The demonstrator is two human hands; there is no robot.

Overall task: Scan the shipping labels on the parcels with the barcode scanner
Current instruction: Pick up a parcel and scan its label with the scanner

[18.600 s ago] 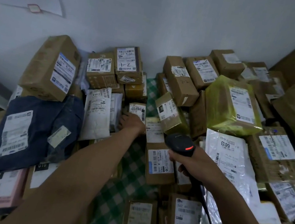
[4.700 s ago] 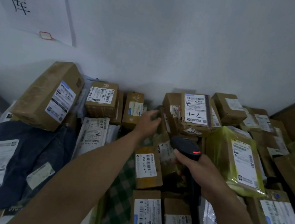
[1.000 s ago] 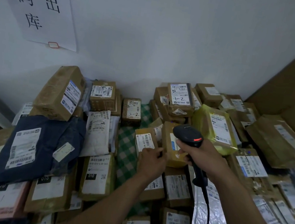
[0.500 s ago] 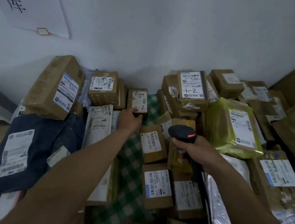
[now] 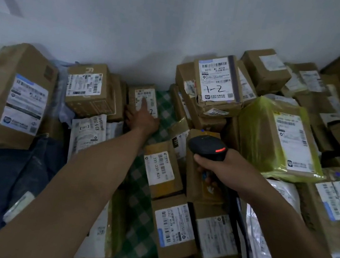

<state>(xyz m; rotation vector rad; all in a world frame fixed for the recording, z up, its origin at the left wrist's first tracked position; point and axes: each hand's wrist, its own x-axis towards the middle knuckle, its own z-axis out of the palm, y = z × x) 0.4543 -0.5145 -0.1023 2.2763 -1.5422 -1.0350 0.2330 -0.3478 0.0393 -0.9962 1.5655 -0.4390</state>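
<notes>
We have reached our left hand (image 5: 142, 120) farther up the small parcel (image 5: 131, 96) by the wall (image 5: 134, 36): its forefinger (image 5: 144, 104) now lies on the label (image 5: 148, 94), where before the hand sat at the lower edge.

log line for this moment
left hand: index finger on small box label | right hand: grips scanner

Parcel depot or courier pick-up room. Labelled cardboard boxes (image 5: 93, 105) and plastic mailer bags (image 5: 5, 171) lie heaped on a green checked cloth (image 5: 138, 222) against a bare white wall (image 5: 137, 15); a handwritten "1-2" marks one shipping label (image 5: 216, 80), upper centre-right; corded barcode scanner (image 5: 206, 148), centre right.
</notes>
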